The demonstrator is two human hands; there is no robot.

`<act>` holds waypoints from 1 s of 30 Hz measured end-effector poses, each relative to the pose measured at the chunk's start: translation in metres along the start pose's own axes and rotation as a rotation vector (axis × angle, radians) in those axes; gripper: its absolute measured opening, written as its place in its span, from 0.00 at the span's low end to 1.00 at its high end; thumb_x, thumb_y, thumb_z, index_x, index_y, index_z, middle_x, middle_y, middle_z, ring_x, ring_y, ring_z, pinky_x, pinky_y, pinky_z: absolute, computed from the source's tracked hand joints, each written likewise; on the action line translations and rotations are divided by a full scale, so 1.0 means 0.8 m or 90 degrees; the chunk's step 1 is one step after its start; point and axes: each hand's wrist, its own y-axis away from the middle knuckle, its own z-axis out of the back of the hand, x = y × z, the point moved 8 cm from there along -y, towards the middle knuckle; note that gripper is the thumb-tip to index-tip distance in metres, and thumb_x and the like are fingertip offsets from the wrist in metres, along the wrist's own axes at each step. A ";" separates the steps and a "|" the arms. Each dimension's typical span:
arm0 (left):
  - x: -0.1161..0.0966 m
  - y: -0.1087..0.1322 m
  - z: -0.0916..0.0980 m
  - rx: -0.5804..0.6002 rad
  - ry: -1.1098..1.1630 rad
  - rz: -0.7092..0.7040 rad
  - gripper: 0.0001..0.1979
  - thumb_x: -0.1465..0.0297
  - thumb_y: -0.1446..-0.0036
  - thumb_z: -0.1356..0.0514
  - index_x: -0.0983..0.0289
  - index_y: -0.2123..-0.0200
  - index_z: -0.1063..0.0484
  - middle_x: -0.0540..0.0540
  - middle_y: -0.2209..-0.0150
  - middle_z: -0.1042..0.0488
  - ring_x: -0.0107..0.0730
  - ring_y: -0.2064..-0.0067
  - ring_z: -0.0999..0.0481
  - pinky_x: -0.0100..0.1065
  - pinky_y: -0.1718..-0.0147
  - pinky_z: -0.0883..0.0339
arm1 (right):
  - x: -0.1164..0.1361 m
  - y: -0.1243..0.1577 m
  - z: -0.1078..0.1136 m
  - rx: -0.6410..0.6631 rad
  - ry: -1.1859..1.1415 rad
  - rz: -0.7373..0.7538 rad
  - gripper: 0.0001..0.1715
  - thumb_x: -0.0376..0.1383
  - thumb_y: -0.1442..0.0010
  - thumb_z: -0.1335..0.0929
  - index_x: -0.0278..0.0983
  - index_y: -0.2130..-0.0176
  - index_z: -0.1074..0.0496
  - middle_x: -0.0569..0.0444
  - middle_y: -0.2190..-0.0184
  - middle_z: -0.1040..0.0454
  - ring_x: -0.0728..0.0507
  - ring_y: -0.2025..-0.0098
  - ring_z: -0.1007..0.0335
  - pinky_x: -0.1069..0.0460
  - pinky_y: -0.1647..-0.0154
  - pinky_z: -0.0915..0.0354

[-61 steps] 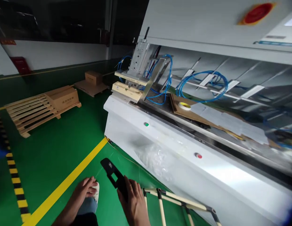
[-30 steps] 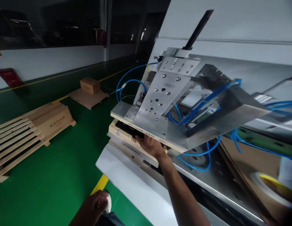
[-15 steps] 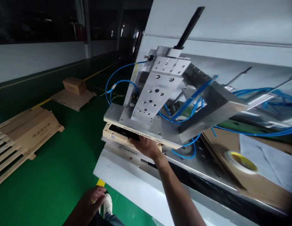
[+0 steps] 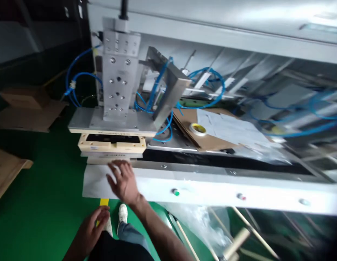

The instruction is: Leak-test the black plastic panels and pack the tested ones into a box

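My right hand is raised with its fingers spread and nothing in it. It hovers just below and in front of a cream fixture block, over the machine's white front panel. A black flat part lies in the recess of that block. Just above it hangs a metal press head with a cream underside. My left hand is low at the left, fingers loosely curved and apart, holding nothing.
Blue air hoses loop behind the press head. To the right, a tape roll and paper sheets lie on cardboard. A green button and a red button sit on the front panel. Cartons stand on the floor at left.
My right hand has come out from under the press head and opened, leaving the black part in the block. The view has swung right. My left hand stays low.
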 end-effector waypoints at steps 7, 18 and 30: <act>-0.056 0.004 -0.094 0.035 -0.204 -0.324 0.22 0.53 0.25 0.48 0.58 0.49 0.19 0.62 0.52 0.14 0.45 0.52 0.13 0.43 0.50 0.18 | 0.024 0.201 0.061 -0.038 -0.090 -0.129 0.23 0.33 0.28 0.37 0.48 0.38 0.29 0.51 0.61 0.21 0.37 0.63 0.23 0.41 0.65 0.26; -0.131 0.019 -0.334 -0.178 -0.540 -0.684 0.38 0.63 0.27 0.42 0.54 0.20 0.52 0.61 0.26 0.32 0.56 0.29 0.28 0.54 0.33 0.31 | -0.293 0.515 0.381 -0.368 0.353 -0.551 0.15 0.42 0.27 0.36 0.38 0.51 0.24 0.41 0.56 0.21 0.32 0.52 0.26 0.37 0.48 0.30; -0.128 0.044 -0.355 -0.374 -0.680 -0.559 0.35 0.58 0.25 0.48 0.50 0.20 0.52 0.62 0.32 0.24 0.53 0.48 0.16 0.46 0.57 0.27 | -0.569 0.664 0.587 -0.353 0.381 -0.820 0.34 0.44 0.34 0.38 0.27 0.39 0.23 0.30 0.51 0.20 0.30 0.55 0.24 0.38 0.52 0.29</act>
